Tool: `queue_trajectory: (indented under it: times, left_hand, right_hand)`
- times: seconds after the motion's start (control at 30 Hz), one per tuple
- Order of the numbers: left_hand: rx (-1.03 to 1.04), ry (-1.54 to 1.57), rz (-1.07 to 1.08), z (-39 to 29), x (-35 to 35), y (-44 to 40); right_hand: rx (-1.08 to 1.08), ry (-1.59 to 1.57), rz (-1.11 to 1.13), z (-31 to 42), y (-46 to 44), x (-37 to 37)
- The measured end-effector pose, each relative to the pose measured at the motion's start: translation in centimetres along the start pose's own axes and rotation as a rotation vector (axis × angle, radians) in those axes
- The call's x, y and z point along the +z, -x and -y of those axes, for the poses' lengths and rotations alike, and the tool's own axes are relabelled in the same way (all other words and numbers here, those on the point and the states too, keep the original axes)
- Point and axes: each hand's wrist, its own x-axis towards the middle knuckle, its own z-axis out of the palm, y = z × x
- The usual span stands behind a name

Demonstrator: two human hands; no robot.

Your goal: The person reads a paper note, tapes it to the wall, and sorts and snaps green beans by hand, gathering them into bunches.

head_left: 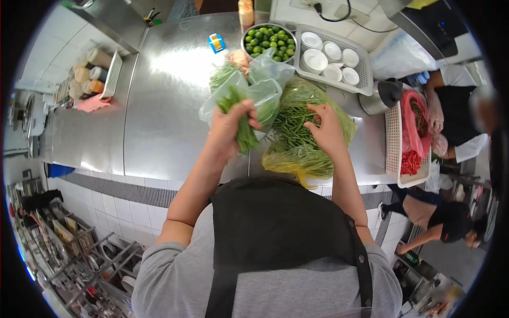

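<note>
My left hand (pixel 231 123) is closed around a bunch of green beans (pixel 246 137), slightly blurred, with ends sticking out above and below the fist. It is over a clear plastic bag (pixel 269 95) with green vegetables inside. My right hand (pixel 326 127) is at the open yellow plastic bag (pixel 299 172), its thumb and fingers apart. Many thin green beans (pixel 291 124) lie loose in that bag, just beside the fingertips. Whether the fingertips touch any beans I cannot tell.
Behind the bags stand a bowl of green limes (pixel 269 42), a blue-and-white carton (pixel 216 43) and a basket of white dishes (pixel 331 55). At right are a metal jug (pixel 379 97) and a basket (pixel 392 140) with red chillies (pixel 411 162). A co-worker's gloved hands (pixel 436 114) are beside it.
</note>
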Motion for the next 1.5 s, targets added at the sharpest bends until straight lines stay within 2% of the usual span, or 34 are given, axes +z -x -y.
queue_trajectory:
  times: [0.03, 0.1, 0.13, 0.2, 0.23, 0.3, 0.37, 0.43, 0.47, 0.53, 0.6, 0.63, 0.7, 0.73, 0.77, 0.83, 0.87, 0.97, 1.0, 1.03, 1.1, 1.13, 1.17, 1.2, 1.23, 1.27, 1.3, 1.37, 1.43, 1.5]
  left_hand:
    - [-0.061, -0.073, 0.044, 0.8, 0.4, 0.5]
    - [-0.167, -0.195, 0.192, 3.3, 0.9, 1.6]
    - [-0.230, -0.236, 0.236, 4.3, 1.4, 2.5]
    - [-0.328, -0.289, 0.367, 6.4, 1.1, 3.1]
    - [-0.351, -0.313, 0.446, 7.6, 0.7, 2.9]
    - [-0.345, -0.257, 0.456, 8.3, 0.9, 3.2]
    - [-0.345, -0.316, 0.478, 8.2, 0.5, 3.3]
    - [-0.349, -0.383, 0.507, 8.6, -0.4, 3.2]
    - [-0.372, -0.402, 0.569, 8.9, -0.9, 3.2]
    - [-0.399, -0.421, 0.645, 9.7, -1.7, 3.1]
    - [-0.490, -0.245, 0.515, 7.3, -1.2, 4.5]
    - [-0.499, -0.243, 0.530, 7.5, -1.6, 4.6]
    - [-0.568, -0.168, 0.348, 6.7, -1.5, 4.6]
    - [-0.614, -0.109, 0.336, 6.0, -1.5, 4.7]
    - [-0.618, -0.106, 0.346, 6.6, -2.0, 4.4]
    - [-0.646, 0.009, 0.448, 8.2, -3.5, 3.6]
    - [-0.661, -0.024, 0.440, 7.3, -3.3, 3.7]
    - [-0.608, -0.114, 0.353, 6.2, -5.2, 3.6]
    - [-0.517, -0.228, 0.183, 6.3, -5.9, 3.4]
    - [-0.511, -0.228, 0.174, 6.0, -7.1, 3.1]
    - [-0.456, 0.076, -0.180, 5.0, -8.9, 2.4]
    - [-0.453, 0.078, -0.185, 4.8, -9.2, 2.0]
    - [-0.366, 0.002, -0.205, 4.3, -9.3, 1.8]
    - [-0.278, -0.072, -0.224, 4.1, -9.3, 1.7]
    - [-0.277, -0.070, -0.227, 4.3, -9.4, 1.4]
    - [-0.209, -0.125, -0.200, 4.7, -9.5, 1.1]
    - [-0.141, -0.182, -0.172, 4.8, -9.4, 0.9]
    - [-0.100, -0.190, -0.191, 5.0, -8.8, 0.8]
    - [-0.067, -0.205, -0.208, 5.1, -8.8, 0.8]
    - [0.073, -0.319, -0.229, 5.6, -9.2, 0.6]
  right_hand:
    - [-0.013, -0.002, 0.017, -0.1, 0.1, 0.2]
    - [0.097, -0.551, 0.321, 0.2, 0.4, 0.7]
    - [0.084, -0.554, 0.347, 0.6, 0.8, 1.0]
    - [0.229, -1.105, 0.754, 1.7, 2.0, 1.0]
    - [0.224, -1.103, 0.775, 2.1, 2.4, 1.0]
    - [0.229, -0.977, 1.028, 2.5, 3.3, 1.1]
    - [0.286, -0.841, 1.044, 2.7, 4.0, 1.8]
    - [0.203, -0.896, 0.915, 3.3, 4.6, 2.8]
    - [0.135, -1.014, 0.943, 3.6, 4.6, 2.8]
    - [0.090, -0.961, 0.937, 3.9, 4.5, 3.8]
    - [-0.002, -0.959, 0.930, 4.0, 4.4, 4.7]
    - [0.007, -0.956, 0.916, 3.9, 4.7, 5.0]
    - [0.401, -1.323, 0.886, 3.6, 5.0, 5.7]
    - [0.581, -1.434, 0.801, 3.4, 4.7, 6.0]
    - [0.583, -1.430, 0.791, 2.8, 4.3, 6.1]
    - [0.604, -1.768, 0.557, 1.9, 3.6, 6.2]
    - [0.632, -1.832, 0.428, 2.4, 3.1, 5.8]
    - [0.512, -1.859, 0.328, 1.3, 1.8, 4.4]
    - [0.519, -1.755, 0.242, 2.0, 1.7, 3.6]
    - [0.518, -1.758, 0.254, 2.1, 1.6, 3.4]
    - [0.407, -1.265, 0.282, 2.3, 1.5, 2.7]
    - [0.402, -1.106, 0.241, 2.7, 1.6, 3.2]
    - [0.402, -1.107, 0.245, 3.6, 1.6, 3.7]
    - [0.338, -0.862, 0.270, 4.4, 1.6, 4.3]
    - [0.272, -0.616, 0.291, 5.1, 1.5, 4.8]
    - [0.102, -0.483, 0.277, 4.4, 1.2, 6.1]
    - [0.096, -0.482, 0.280, 5.1, 0.9, 6.8]
    - [-0.260, -0.243, 0.121, 6.5, 0.5, 8.4]
    - [-0.257, -0.215, 0.101, 6.6, -0.2, 9.4]
    - [-0.181, -0.129, 0.298, 6.8, -0.9, 9.3]
